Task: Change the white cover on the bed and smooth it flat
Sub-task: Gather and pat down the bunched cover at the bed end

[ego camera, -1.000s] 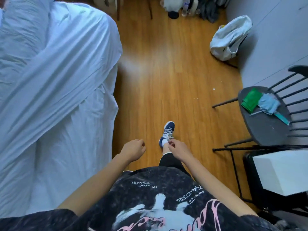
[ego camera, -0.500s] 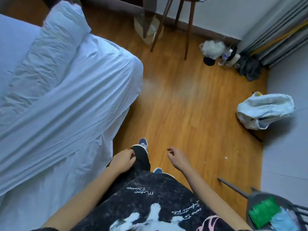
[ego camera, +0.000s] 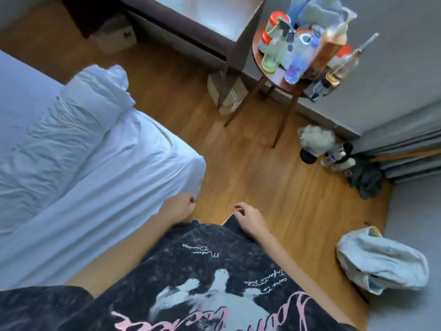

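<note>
White cover point(ego camera: 78, 187) off to the left — corner just beside left hand point(ego camera: 179, 209). Right hand point(ego camera: 250, 218) farther out over the floor. Both sets of fingers loosely curled — holding nothing.

Both hands point(ego camera: 181, 209) empty beside white cover point(ego camera: 100, 168).

bed point(ego camera: 71, 163) cut off left, bottles point(ego camera: 303, 51) blurred

Bed point(ego camera: 71, 175) lies left, round side table point(ego camera: 281, 80) ahead, bundled cloth point(ego camera: 381, 263) right.
</note>
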The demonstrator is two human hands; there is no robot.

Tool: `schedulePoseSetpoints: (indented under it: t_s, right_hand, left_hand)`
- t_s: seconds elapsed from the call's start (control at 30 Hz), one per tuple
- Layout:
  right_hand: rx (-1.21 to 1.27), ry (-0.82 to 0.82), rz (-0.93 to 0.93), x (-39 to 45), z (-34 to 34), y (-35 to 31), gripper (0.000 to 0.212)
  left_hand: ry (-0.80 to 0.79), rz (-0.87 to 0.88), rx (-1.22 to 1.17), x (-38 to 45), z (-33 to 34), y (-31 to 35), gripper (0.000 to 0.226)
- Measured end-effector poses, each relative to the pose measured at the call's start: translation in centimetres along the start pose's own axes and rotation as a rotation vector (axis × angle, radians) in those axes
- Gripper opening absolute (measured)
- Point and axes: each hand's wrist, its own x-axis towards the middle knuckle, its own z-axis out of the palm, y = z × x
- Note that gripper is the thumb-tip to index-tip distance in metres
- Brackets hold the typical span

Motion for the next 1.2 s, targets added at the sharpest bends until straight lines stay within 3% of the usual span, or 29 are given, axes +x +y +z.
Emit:
schedulePoseSetpoints:
  t_s: [0.23, 0.6, 0.87, 1.2]
  right_hand:
    - [-0.187, -0.12, -0.153, 16.1, -11.1, -7.2, 0.035]
    - [-0.692, -0.35, -0.435, 38.2, -27.5, -19.8, 0.034]
    - [-0.964, -0.526, -0.611, 45.6, -25.7, -33.4, 0.034]
    - [-1.292, -0.703, -0.897, 46.6, -16.4, -51.1, 0.034]
  left_hand:
    - [0.056, -0.17, -0.085, 11.6, -6.0, 3.6, 0.024]
    - [0.228, -0.551, -0.496, 25.9, -14.0, 10.4, 0.019]
    - [0.283, -0.776, -0.676, 30.0, -17.7, 7.8, 0.026]
    - [0.5, -1.084, -1.03, 31.0, -22.8, -2.4, 0.031]
